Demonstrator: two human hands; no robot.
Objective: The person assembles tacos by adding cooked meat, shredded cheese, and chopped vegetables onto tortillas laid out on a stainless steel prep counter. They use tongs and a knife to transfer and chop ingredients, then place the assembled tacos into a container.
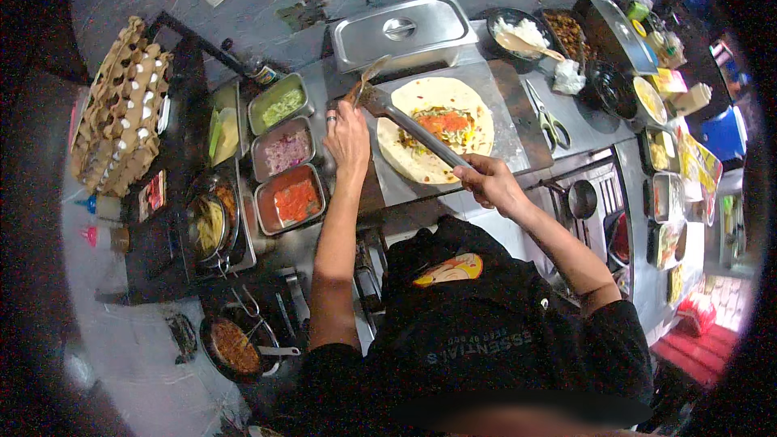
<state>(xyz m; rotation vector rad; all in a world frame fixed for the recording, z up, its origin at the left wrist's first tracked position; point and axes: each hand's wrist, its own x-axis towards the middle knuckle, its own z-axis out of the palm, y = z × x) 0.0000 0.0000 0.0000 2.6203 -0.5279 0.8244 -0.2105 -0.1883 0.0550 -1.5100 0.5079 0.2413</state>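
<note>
A round flatbread [395, 146] lies flat on a metal sheet, its middle heaped with red, green and yellow filling [443, 123]. My right hand [495, 184] is closed on the near end of a long grey-handled utensil [425, 139], which slants over the flatbread to its left edge. At that far end is my left hand [348, 139], fingers closed. A brownish, spoon-like utensil [371, 73] sticks up from its fingers; its lower part is hidden. Left of this hand stand metal containers of shredded greens [280, 103], chopped purple onion [285, 150] and diced red pieces [295, 197].
A lidded steel pan [405, 31] stands behind the flatbread. Scissors [549, 120] and a black bowl of rice [518, 32] lie to the right. Egg trays [121, 109] are stacked far left. A pan of brown food [235, 344] sits at lower left.
</note>
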